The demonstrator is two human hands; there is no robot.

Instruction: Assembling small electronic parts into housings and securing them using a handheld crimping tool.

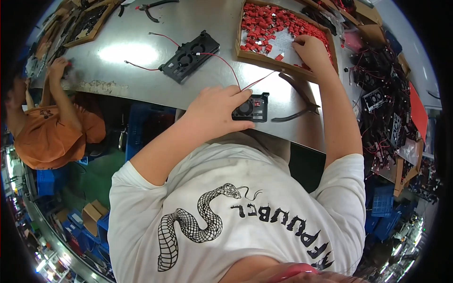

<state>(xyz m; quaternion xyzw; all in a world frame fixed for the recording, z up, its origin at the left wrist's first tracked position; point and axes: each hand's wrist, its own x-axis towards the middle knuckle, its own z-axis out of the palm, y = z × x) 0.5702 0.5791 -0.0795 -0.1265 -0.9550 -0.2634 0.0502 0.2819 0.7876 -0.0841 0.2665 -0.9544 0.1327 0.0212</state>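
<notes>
My left hand (219, 111) grips a black plastic fan housing (259, 109) at the table's near edge, fingers above it and thumb along its lower side. The housing carries a round fan and a small red part, and a red wire runs up from it. My right hand (311, 51) reaches into a shallow cardboard tray (283, 67) of small red connector-like parts (259, 23). Its fingers are curled together; whatever is between them is hidden. Beside the left hand, farther off, lies a larger black two-fan housing (190, 56) with red wires.
Black-handled pliers (302, 100) lie right of the held housing, and another pair (153, 9) lies at the far side. Black fan units (377, 101) with wires are heaped on the right. At left, a co-worker in an orange shirt (52, 134) works at the same metal table (127, 70).
</notes>
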